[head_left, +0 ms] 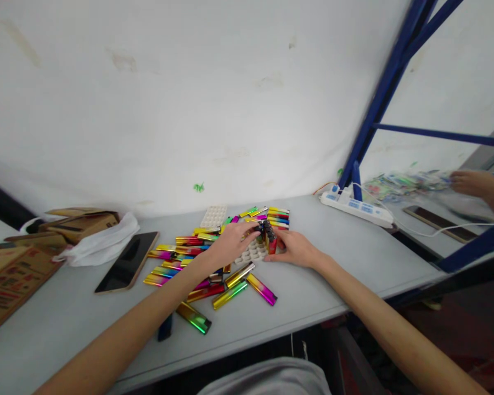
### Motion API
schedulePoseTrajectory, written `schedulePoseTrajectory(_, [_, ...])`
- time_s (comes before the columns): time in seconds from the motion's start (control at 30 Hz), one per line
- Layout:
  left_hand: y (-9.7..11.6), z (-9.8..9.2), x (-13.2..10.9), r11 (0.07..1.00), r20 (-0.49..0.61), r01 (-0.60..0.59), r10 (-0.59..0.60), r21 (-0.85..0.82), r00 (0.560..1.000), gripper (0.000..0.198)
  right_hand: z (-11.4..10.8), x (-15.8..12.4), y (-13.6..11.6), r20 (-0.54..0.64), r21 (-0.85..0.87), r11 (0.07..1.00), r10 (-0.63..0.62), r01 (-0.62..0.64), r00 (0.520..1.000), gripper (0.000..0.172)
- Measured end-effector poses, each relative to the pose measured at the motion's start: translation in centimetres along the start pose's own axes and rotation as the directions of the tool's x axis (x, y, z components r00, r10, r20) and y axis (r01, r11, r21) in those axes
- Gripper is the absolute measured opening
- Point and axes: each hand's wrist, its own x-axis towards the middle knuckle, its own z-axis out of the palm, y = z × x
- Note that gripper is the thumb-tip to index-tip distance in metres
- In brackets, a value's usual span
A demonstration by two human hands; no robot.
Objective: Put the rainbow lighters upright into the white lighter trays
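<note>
Head view: one grey table (333, 263), with my two bare forearms reaching in from the near edge. Item one, a white tray (251, 253) with rows of small cells, flat on the table between my hands. It holds a small cluster of lighters (269, 237) standing upright at its far right corner; the cells nearer me show bare. Item two, a second white tray (214, 215) of the same kind, lying further back near the wall, with nothing in it that I can see. Item three, loose lighters (181, 255), shiny and rainbow-coloured, scattered flat to the left of and in front of the first tray, with a neater row (278, 216) behind it. By my reckoning the filling has barely begun: a handful stand in the tray, while far more lie on the table. My left hand (230, 241) is curled over the tray with its fingertips at the tops of the standing cluster; whether it pinches a lighter there I cannot tell. My right hand (296, 248) lies loose on the table, fingertips against the cluster's right side, closed on nothing that I can see. Sundries: a phone (127, 261) face up at left, a white plastic bag (102, 241), cardboard boxes (12, 274) with flaps open and contents hidden, and a power strip (356, 206) at right. Beyond a blue frame (379, 104), another person's hand (473, 184) is at a separate surface.
</note>
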Motion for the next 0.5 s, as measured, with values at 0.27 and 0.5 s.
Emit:
schedulePoseTrajectory(0.27, [0.3,0.0,0.9,0.998,0.117,0.058,-0.060,0.027,0.991,0.022,0.1,0.0,0.0,-0.007,-0.001,1.000,-0.008,0.008,1.000,0.080])
schedulePoseTrajectory(0.5, [-0.2,1.3,-0.1,1.000,0.051,0.016,-0.014,-0.026,0.999,0.043,0.1,0.0,0.1,-0.003,0.018,1.000,-0.005,0.005,1.000,0.074])
